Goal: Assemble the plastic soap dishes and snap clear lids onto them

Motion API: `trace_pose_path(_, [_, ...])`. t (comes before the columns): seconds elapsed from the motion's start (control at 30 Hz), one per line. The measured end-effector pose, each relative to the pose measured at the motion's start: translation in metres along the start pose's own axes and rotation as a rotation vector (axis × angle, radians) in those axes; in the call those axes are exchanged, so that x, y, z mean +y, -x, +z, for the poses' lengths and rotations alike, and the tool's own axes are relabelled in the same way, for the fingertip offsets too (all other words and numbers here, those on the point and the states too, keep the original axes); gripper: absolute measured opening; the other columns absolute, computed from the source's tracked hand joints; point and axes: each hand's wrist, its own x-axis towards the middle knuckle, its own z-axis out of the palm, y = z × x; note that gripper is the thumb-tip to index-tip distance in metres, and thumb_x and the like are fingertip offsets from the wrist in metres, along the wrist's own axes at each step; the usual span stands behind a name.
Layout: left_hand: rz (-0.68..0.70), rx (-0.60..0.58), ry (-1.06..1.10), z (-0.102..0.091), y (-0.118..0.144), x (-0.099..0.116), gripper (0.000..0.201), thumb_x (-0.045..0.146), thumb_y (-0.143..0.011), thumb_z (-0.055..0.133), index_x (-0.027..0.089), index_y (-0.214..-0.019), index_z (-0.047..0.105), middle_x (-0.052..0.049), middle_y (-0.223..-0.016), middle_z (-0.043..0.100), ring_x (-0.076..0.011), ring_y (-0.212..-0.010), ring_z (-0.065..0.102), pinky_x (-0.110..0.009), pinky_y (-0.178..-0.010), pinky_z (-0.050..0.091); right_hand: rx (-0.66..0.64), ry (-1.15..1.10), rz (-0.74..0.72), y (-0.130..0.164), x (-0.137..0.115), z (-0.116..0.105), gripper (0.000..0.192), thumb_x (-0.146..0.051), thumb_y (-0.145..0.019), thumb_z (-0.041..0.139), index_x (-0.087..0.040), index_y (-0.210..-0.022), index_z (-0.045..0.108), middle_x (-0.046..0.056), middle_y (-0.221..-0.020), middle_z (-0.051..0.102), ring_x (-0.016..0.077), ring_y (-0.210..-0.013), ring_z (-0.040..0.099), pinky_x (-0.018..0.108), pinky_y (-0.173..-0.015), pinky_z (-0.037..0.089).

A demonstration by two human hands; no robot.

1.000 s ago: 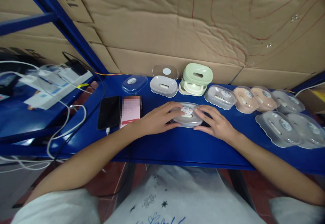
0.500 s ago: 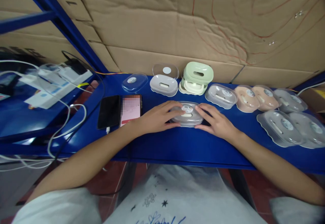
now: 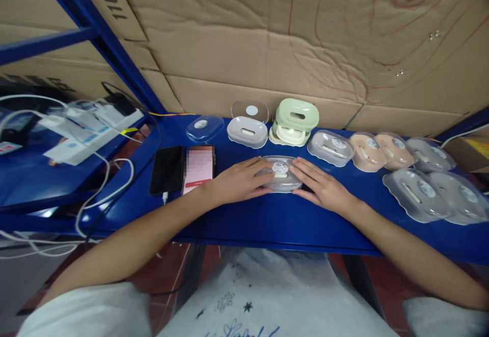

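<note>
A grey soap box [image 3: 281, 186] with a clear lid and a round sticker on top lies flat on the blue table in front of me. My left hand [image 3: 240, 181] grips its left end, fingers over the lid and thumb at the near side. On the opposite end, my right hand [image 3: 324, 186] holds it likewise, its fingers together along the lid's edge. The sticker and the pale slot strip show between my fingertips. Both ends of the box are partly hidden by my hands.
Behind stand a white soap dish [image 3: 247, 133], stacked green soap dishes [image 3: 297, 115] and a loose clear lid [image 3: 205, 128]. Several lidded grey and peach soap boxes [image 3: 367, 152] line the right. Two phones [image 3: 167, 170] lie left, near a power strip [image 3: 76, 148] and cables. Cardboard walls the back.
My left fingers have drawn back off the sticker toward the lid's left side. My right fingers have come closer together on the lid. The camera view has shifted slightly.
</note>
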Motion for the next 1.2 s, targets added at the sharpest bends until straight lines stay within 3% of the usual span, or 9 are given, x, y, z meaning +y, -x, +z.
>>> trace_pose_path(0.2, [-0.04, 0.027, 0.192, -0.003, -0.002, -0.001, 0.036, 0.044, -0.108, 0.063, 0.017, -0.133, 0.067, -0.018, -0.141, 0.066, -0.0301, -0.13, 0.067, -0.048, -0.108, 0.062, -0.135, -0.016, 0.11, -0.005, -0.002, -0.037, 0.054, -0.051, -0.101, 0.07, -0.024, -0.147, 0.06, 0.016, -0.137, 0.069, 0.035, -0.131, 0.066, 0.057, -0.108, 0.06])
trace_pose_path(0.3, [-0.046, 0.0, 0.133, -0.004, -0.004, 0.0, 0.035, 0.04, -0.11, 0.061, 0.016, -0.134, 0.068, -0.018, -0.139, 0.067, -0.0312, -0.125, 0.069, -0.05, -0.107, 0.06, -0.221, 0.05, 0.273, 0.012, 0.007, -0.063, 0.046, -0.054, -0.098, 0.072, -0.024, -0.131, 0.063, 0.014, -0.13, 0.069, 0.0362, -0.121, 0.069, 0.057, -0.101, 0.062])
trace_pose_path(0.4, [-0.065, -0.065, 0.097, -0.003, -0.004, 0.0, 0.032, 0.039, -0.111, 0.059, 0.018, -0.132, 0.07, -0.016, -0.139, 0.068, -0.03, -0.121, 0.069, -0.049, -0.106, 0.059, -0.244, 0.125, 0.484, 0.036, 0.023, -0.076, 0.052, -0.061, -0.091, 0.076, -0.025, -0.127, 0.063, 0.015, -0.129, 0.068, 0.0408, -0.118, 0.07, 0.061, -0.097, 0.061])
trace_pose_path(0.57, [-0.041, -0.103, 0.078, -0.001, -0.003, 0.002, 0.027, 0.035, -0.112, 0.057, 0.019, -0.125, 0.073, -0.014, -0.137, 0.068, -0.0278, -0.119, 0.069, -0.046, -0.105, 0.057, -0.256, 0.168, 0.585, 0.053, 0.045, -0.076, 0.092, -0.075, -0.084, 0.077, -0.031, -0.16, 0.049, 0.02, -0.158, 0.053, 0.0542, -0.144, 0.051, 0.078, -0.109, 0.049])
trace_pose_path(0.63, [-0.025, -0.104, 0.076, -0.001, -0.003, 0.004, 0.026, 0.034, -0.111, 0.057, 0.018, -0.123, 0.074, -0.013, -0.136, 0.069, -0.028, -0.117, 0.069, -0.046, -0.104, 0.057, -0.226, 0.122, 0.542, 0.051, 0.055, -0.075, 0.087, -0.075, -0.092, 0.067, -0.035, -0.166, 0.043, 0.015, -0.173, 0.039, 0.0511, -0.157, 0.038, 0.077, -0.119, 0.041])
trace_pose_path(0.7, [-0.014, -0.11, 0.075, -0.001, -0.004, 0.007, 0.025, 0.033, -0.111, 0.057, 0.018, -0.122, 0.074, -0.013, -0.136, 0.069, -0.0283, -0.117, 0.069, -0.046, -0.104, 0.057, -0.155, 0.082, 0.539, 0.048, 0.07, -0.075, 0.068, -0.066, -0.106, 0.048, -0.035, -0.166, 0.044, 0.011, -0.177, 0.034, 0.0419, -0.163, 0.032, 0.069, -0.126, 0.037])
trace_pose_path(0.8, [0.006, -0.122, 0.082, -0.001, -0.004, 0.011, 0.025, 0.033, -0.11, 0.058, 0.018, -0.123, 0.074, -0.013, -0.135, 0.069, -0.0286, -0.117, 0.069, -0.046, -0.103, 0.057, -0.076, 0.116, 0.631, 0.048, 0.094, -0.071, 0.059, -0.051, -0.113, 0.028, -0.025, -0.161, 0.051, 0.014, -0.168, 0.05, 0.0348, -0.159, 0.042, 0.067, -0.128, 0.035])
trace_pose_path(0.9, [0.01, -0.141, 0.101, 0.0, -0.004, 0.013, 0.024, 0.031, -0.11, 0.06, 0.019, -0.123, 0.074, -0.013, -0.135, 0.069, -0.0278, -0.117, 0.069, -0.045, -0.104, 0.056, -0.097, 0.163, 0.655, 0.052, 0.105, -0.065, 0.061, -0.055, -0.111, 0.033, -0.02, -0.154, 0.059, 0.018, -0.156, 0.062, 0.0373, -0.149, 0.054, 0.068, -0.124, 0.038])
trace_pose_path(1.2, [0.007, -0.172, 0.084, 0.003, -0.003, 0.01, 0.021, 0.03, -0.11, 0.059, 0.019, -0.119, 0.074, -0.012, -0.134, 0.07, -0.0266, -0.116, 0.07, -0.043, -0.103, 0.055, -0.139, 0.428, 0.662, 0.043, 0.072, -0.065, 0.066, -0.063, -0.109, 0.036, -0.018, -0.145, 0.068, 0.021, -0.136, 0.07, 0.0434, -0.131, 0.063, 0.067, -0.109, 0.048])
